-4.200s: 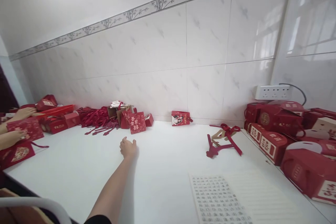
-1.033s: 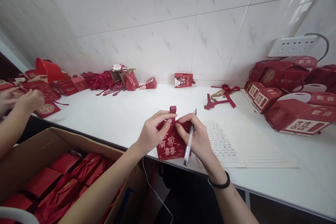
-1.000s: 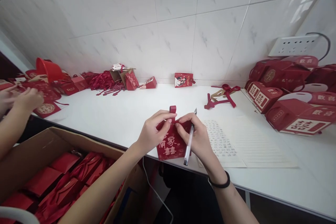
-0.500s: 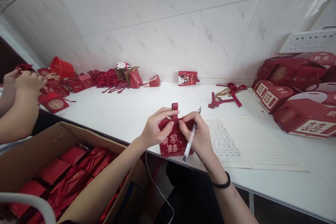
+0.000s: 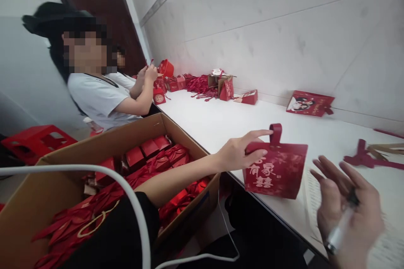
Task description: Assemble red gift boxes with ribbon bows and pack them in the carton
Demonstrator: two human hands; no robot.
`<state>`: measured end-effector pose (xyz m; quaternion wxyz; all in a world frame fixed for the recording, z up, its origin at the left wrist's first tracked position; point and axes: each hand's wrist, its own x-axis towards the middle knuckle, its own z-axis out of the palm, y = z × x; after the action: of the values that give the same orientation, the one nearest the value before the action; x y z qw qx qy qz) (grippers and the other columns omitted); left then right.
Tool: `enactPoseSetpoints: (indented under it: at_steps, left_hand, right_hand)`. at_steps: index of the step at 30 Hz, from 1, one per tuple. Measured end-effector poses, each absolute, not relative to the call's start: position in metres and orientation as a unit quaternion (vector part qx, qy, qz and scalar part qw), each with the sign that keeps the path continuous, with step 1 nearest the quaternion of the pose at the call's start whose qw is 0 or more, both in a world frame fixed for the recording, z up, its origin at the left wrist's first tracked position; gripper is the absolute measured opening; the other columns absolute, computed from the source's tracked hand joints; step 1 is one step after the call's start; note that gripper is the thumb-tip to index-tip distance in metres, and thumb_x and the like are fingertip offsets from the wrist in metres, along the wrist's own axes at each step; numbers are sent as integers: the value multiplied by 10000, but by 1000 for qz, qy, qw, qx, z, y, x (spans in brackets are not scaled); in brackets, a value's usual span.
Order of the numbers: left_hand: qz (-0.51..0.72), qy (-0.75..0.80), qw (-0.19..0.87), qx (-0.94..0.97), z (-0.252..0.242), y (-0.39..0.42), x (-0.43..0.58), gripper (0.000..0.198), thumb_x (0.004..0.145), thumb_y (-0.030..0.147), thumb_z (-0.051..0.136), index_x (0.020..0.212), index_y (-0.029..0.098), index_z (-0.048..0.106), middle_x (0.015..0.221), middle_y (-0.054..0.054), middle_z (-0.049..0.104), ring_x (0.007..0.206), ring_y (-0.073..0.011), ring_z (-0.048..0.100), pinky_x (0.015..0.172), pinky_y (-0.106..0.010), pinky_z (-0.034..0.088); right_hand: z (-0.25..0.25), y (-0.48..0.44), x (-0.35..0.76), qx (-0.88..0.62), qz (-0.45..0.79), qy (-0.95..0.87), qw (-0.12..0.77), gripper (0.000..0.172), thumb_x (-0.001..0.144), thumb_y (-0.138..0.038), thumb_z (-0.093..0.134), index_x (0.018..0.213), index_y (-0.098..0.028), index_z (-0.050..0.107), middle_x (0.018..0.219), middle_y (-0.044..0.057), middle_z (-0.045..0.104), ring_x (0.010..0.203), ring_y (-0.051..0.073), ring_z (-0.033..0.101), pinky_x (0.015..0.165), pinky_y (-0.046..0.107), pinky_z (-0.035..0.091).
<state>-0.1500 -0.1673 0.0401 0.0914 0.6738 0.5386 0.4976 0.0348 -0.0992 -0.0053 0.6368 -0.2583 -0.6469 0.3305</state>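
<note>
Near the table's front edge, a red gift box with white Chinese lettering is upright, a dark red ribbon loop standing up from its top. My left hand grips its left end, with thumb on the front and index finger touching the loop. To the right of the box and apart from it, my right hand is raised, palm turned up, fingers spread and blurred. A clear pen with a black end is tucked across that hand. Handwritten sheets lie partly behind it.
At left, a cardboard carton holds several red boxes and ribbons, with a curved white tube in front. Two people sit beyond; the nearer person's hands are raised. Along the wall lie a photo-printed box and ribbons.
The view has swung left, bringing co-workers into sight. My right hand has let go of the box and moved right, keeping the pen. My left hand still holds the box.
</note>
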Motion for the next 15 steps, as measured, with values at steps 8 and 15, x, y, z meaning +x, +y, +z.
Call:
enactPoseSetpoints:
  at_steps: [8, 15]
  left_hand:
    - [748, 560, 281, 218, 65, -234, -208, 389, 750, 138, 629, 1132, 149, 557, 786, -29, 689, 619, -113, 640, 595, -211, 524]
    - [705, 601, 314, 211, 65, -307, -212, 164, 823, 185, 525, 726, 129, 645, 618, -33, 665, 547, -115, 628, 573, -216, 540]
  right_hand:
    - [-55, -107, 52, -368, 217, -823, 375, 535, 798, -668, 384, 1026, -239, 609, 960, 74, 686, 752, 297, 679, 533, 356, 545]
    - [-78, -97, 54, -324, 219, -852, 348, 473, 810, -647, 379, 962, -261, 607, 905, 45, 697, 722, 297, 681, 531, 386, 552]
